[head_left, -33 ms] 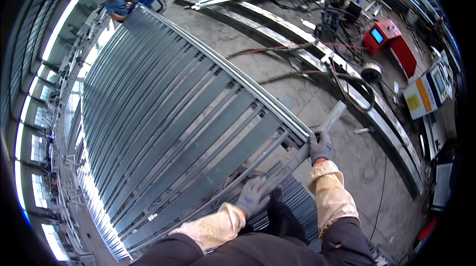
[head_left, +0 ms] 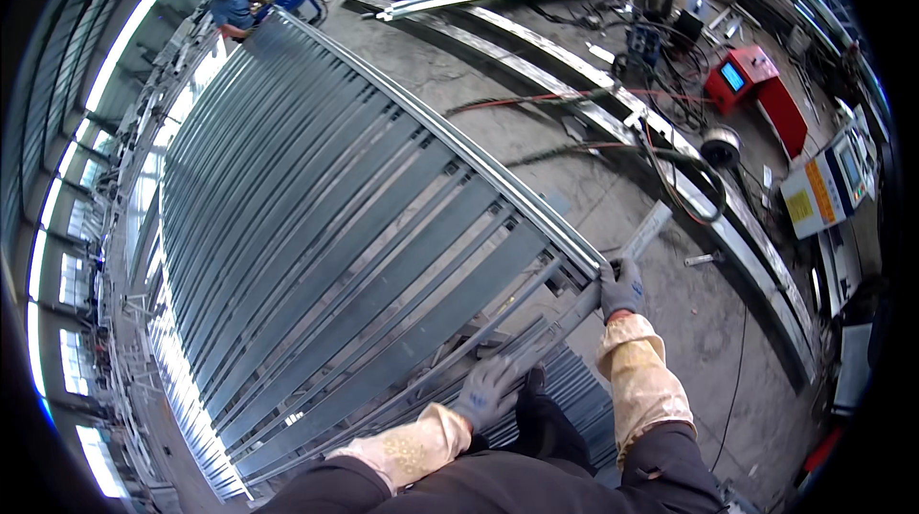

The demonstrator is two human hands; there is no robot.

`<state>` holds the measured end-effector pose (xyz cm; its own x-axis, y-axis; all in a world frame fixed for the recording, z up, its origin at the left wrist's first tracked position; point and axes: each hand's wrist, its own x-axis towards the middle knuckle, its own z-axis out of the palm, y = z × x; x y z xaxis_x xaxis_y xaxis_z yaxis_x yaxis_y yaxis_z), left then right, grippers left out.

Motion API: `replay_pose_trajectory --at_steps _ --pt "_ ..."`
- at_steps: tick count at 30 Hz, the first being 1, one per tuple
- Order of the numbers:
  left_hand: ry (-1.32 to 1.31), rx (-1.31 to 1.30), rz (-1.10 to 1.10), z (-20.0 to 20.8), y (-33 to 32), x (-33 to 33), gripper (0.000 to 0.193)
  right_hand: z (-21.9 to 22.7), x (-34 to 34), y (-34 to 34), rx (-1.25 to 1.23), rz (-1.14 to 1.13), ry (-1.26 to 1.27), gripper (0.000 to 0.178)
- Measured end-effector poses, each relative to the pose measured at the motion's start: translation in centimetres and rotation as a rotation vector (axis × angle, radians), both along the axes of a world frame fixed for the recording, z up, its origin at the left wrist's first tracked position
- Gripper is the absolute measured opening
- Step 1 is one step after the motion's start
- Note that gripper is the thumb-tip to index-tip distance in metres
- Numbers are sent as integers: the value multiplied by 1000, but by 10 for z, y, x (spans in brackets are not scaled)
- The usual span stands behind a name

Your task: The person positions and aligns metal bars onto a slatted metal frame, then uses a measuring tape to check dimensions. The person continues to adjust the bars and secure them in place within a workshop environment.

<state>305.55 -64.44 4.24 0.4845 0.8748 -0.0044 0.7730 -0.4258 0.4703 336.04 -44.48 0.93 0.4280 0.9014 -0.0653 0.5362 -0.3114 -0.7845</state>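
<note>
A large grating-like frame of grey metal slats (head_left: 383,217) fills the middle and left of the view, with a long rail along its right edge. At its near right corner, my right hand (head_left: 621,288), in a grey glove and pale sleeve guard, is closed around a flat metal bar (head_left: 648,232). That bar crosses the corner at a slant and sticks out past the rail. My left hand (head_left: 486,392), gloved the same way, lies with fingers stretched out by the bar's nearer end. Whether its palm presses on the metal is hidden.
Long metal beams (head_left: 536,59) and cables (head_left: 689,193) lie on the floor at the right. Beyond them are a red machine with a screen (head_left: 742,74) and a white control box (head_left: 825,190). Another person (head_left: 230,9) stands at the frame's far end. Slats (head_left: 579,390) lie by my legs.
My left hand has shifted slightly back toward me, its fingers now less blurred. My right hand keeps its hold on the bar. The whole view has moved slightly.
</note>
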Motion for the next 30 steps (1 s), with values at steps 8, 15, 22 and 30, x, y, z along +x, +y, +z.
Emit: replay_pose_trajectory --at_steps 8,15,22,30 --pt "161 55 -111 -14 -43 -38 60 -10 -2 1 -14 -6 -67 25" --pt "98 81 -114 -21 -40 -37 49 -9 -1 -1 14 0 -105 25" --pt "104 133 -95 -26 -42 -40 48 18 -12 -5 -52 16 -75 26" --pt "130 151 -69 -13 -38 -36 45 11 -10 -3 -101 36 -109 28"
